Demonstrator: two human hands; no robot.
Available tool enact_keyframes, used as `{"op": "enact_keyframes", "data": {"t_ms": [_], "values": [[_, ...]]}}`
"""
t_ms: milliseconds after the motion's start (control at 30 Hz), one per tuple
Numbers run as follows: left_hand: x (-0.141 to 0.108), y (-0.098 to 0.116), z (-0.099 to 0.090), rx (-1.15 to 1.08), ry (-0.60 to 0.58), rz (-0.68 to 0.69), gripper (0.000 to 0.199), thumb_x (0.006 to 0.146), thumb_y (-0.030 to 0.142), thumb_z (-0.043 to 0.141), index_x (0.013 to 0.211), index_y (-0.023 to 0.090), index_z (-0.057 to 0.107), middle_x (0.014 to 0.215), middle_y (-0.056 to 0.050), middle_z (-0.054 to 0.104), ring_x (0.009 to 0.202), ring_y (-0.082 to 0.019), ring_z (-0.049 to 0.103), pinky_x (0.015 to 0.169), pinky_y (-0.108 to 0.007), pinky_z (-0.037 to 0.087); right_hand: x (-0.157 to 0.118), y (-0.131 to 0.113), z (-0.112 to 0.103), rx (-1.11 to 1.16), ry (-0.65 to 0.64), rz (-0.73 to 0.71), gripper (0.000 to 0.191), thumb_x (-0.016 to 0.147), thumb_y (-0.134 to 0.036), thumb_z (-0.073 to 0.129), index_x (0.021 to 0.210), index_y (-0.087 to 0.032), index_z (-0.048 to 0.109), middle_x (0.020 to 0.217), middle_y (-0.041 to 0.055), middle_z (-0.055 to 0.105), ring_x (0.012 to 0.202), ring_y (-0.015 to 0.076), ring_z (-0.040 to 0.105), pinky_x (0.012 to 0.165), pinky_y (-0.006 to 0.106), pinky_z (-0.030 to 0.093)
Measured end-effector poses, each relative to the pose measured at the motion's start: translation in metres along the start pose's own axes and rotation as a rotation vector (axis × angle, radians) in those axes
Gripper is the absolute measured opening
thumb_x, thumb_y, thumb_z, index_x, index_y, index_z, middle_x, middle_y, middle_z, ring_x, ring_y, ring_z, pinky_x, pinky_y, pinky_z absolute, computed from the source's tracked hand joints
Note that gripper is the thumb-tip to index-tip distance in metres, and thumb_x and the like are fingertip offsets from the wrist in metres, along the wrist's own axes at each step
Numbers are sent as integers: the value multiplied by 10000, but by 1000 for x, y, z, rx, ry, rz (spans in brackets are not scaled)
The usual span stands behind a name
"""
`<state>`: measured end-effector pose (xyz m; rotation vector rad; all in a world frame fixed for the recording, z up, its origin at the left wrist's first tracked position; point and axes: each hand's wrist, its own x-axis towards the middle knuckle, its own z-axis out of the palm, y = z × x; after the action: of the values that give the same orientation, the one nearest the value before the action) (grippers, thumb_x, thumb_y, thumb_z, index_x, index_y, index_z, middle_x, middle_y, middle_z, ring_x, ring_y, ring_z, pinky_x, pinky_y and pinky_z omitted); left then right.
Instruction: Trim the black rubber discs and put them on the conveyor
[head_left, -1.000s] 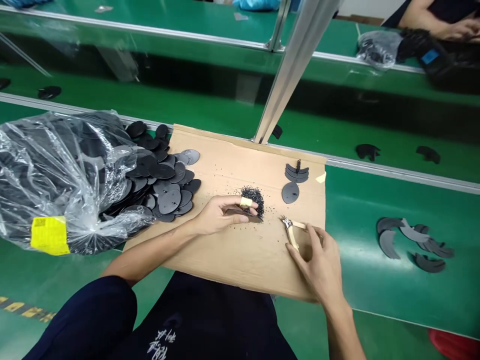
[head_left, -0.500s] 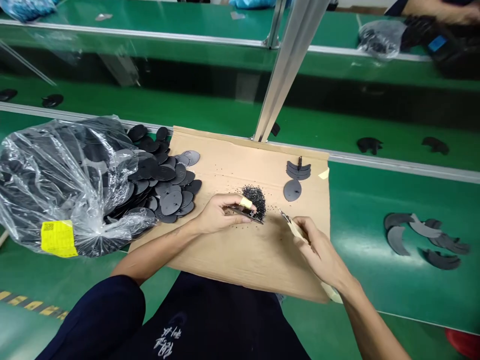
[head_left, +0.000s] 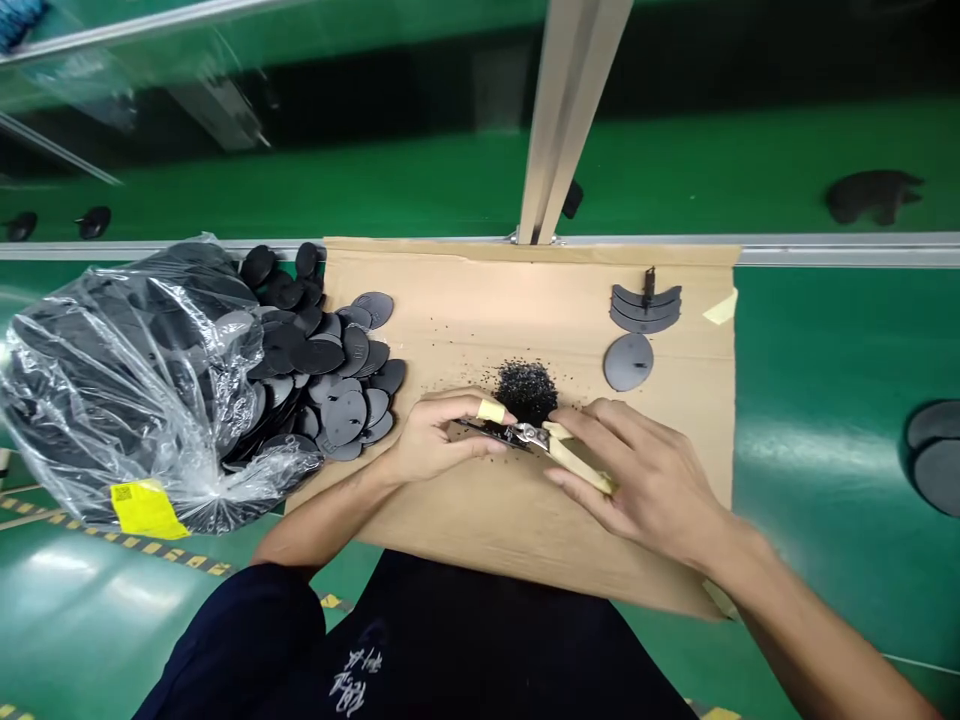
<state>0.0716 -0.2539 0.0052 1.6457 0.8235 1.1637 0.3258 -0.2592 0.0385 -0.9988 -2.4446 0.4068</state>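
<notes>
head view: held cutters [head_left: 574, 463] in right hand [head_left: 652, 470], dark piece [head_left: 484, 431] in left hand [head_left: 435, 435], risked nicking adjacent fingertips [head_left: 495, 447] by slipping.

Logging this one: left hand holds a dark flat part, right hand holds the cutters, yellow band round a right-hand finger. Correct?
One error: the head view shows the yellow band round a finger of the left hand, not the right hand. The dark flat part and the cutters are held as you say.

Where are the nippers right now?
Head view, just right of centre: the nippers are in the right hand, tips at the dark part in the left hand, below the black crumbs.
</notes>
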Motion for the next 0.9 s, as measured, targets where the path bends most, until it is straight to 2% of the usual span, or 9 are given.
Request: {"op": "enact_keyframes", "data": {"t_ms": [200,367,433,500,567,633,700,800,900], "values": [[-1,-1,-1,36,-17,7,218,855,317,822,988,145,804,889,-101,803,811,-179,754,762,-282,620,3,1,-6,-106,-82,-8,292,1054,-364,495,1215,-163,633,967,90,707,787,176,670,665,283,522],[-1,1,-4,91,-36,-17,211,884,317,794,1001,142,783,887,-87,796,802,-168,740,748,-274,600,3,2,-7,-138,-72,-23,294,1071,-347,462,1174,-152,656,942,69,722,723,148,663,598,270,474],[1,6,-6,200,-68,16,226,915,317,761,1073,155,759,918,-80,789,847,-171,718,772,-295,586,2,1,-7,-178,-73,16,309,1068,-361,464,1177,-152,664,934,70,719,719,148,659,600,274,464],[2,11,-8,384,-153,95,218,954,294,712,1135,177,735,965,-76,782,899,-179,685,803,-320,564,1,-2,-8,-244,-82,51,322,1062,-375,467,1181,-155,670,916,71,713,709,151,646,600,281,447],[4,16,-9,613,-239,191,170,988,249,656,1134,198,726,1000,-71,779,914,-182,655,811,-330,535,0,-5,-11,-294,-100,54,342,1060,-394,457,1178,-156,673,904,75,709,698,159,631,604,292,435],[5,19,-9,793,-276,279,158,1004,192,611,1122,204,715,1014,-66,781,896,-180,646,793,-326,515,-2,-7,-14,-300,-116,58,357,1058,-407,450,1160,-149,674,914,88,710,708,175,633,619,305,440],[4,18,-9,841,-260,331,166,1002,165,603,1138,192,695,1011,-67,781,871,-173,658,769,-315,521,-7,-6,-17,-250,-120,111,344,1047,-411,471,1148,-149,670,947,101,716,737,193,650,637,312,459],[1,16,-9,723,-176,303,173,977,204,667,1145,159,675,991,-75,777,864,-164,699,771,-296,570,-15,-4,-12,-25,-108,262,311,1014,-392,544,1225,-180,630,1048,101,723,788,202,682,654,309,504],[-3,17,-4,554,-100,238,174,945,221,719,1094,145,672,961,-74,778,880,-156,739,790,-269,609,-19,-4,5,263,6,364,334,958,-348,641,1254,-205,581,1118,93,714,842,202,693,684,311,547]]}}
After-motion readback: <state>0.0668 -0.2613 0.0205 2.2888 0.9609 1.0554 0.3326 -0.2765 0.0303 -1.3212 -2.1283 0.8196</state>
